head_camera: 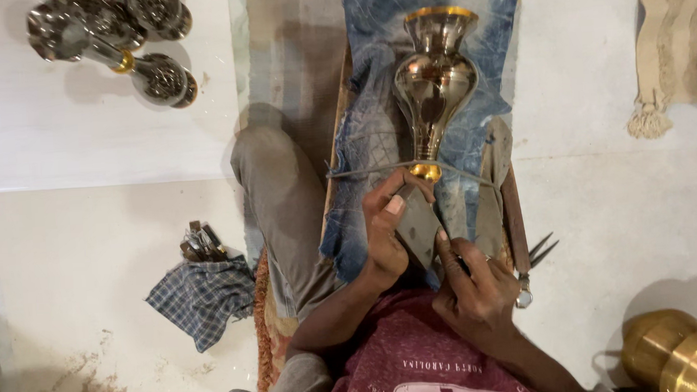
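Hands are working at base of silver vase [435, 80], which is lying on blue cloth [377, 139] over person's lap, neck pointing away. Left hand [384, 226] is pinching flat dark metal tool [418, 224] w/ fingers closed; right hand [474, 281] is gripping its lower end. Checked rag [203, 295] w/ small tools [200, 242] is lying to the left; brass piece [683, 353] is sitting bottom right.

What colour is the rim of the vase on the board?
Gold, on a silvery vase; the head view shows it best.
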Demonstrator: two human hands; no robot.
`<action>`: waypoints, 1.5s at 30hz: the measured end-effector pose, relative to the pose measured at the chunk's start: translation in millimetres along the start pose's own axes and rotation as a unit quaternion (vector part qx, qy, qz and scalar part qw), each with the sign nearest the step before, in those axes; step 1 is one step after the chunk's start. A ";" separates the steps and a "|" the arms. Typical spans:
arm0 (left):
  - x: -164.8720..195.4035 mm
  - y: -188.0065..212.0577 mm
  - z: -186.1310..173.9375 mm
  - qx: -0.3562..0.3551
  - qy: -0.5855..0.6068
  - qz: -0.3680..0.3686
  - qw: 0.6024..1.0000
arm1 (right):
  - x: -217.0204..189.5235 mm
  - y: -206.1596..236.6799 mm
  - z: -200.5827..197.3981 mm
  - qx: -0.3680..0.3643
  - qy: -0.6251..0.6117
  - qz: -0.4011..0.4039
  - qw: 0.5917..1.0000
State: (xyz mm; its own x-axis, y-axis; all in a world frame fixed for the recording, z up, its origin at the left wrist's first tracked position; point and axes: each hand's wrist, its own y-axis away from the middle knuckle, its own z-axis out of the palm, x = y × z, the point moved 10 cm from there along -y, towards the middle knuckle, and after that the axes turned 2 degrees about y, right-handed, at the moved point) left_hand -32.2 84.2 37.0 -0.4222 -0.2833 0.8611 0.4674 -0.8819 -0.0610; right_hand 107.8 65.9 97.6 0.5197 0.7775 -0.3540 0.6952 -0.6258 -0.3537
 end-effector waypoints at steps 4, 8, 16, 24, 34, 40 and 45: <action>-9.1 -1.2 -2.9 0.007 0.033 -0.025 0.999 | -0.4 -3.5 -1.9 -0.015 0.011 -0.007 1.000; -9.1 -2.7 -1.9 -0.006 0.044 0.004 0.999 | 4.2 -4.2 0.8 -0.027 0.009 -0.003 1.000; -14.1 -2.0 -2.4 0.001 0.066 0.001 0.998 | -1.1 -6.0 -4.1 -0.024 0.021 0.009 0.999; -8.8 -0.2 -1.5 0.011 0.050 -0.002 0.999 | 3.7 -10.3 -3.9 -0.027 -0.026 0.010 0.999; 0.8 -2.4 -0.5 0.002 0.014 0.023 1.000 | 0.9 -24.3 -7.7 -0.008 -0.014 0.011 1.000; -0.4 0.5 0.3 -0.001 0.007 0.007 1.000 | 8.3 -16.0 0.8 -0.037 -0.002 0.034 0.999; 11.5 -1.5 2.8 -0.003 -0.034 0.049 0.998 | 2.0 -6.4 -5.9 0.005 0.008 0.000 1.000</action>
State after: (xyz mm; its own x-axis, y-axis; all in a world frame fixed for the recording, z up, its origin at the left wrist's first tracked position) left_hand -35.6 83.3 48.3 -0.3211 -0.3413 0.8834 0.4986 -0.8540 -0.1487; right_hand 107.3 71.8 104.2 0.5271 0.7787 -0.3402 0.6909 -0.6258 -0.3620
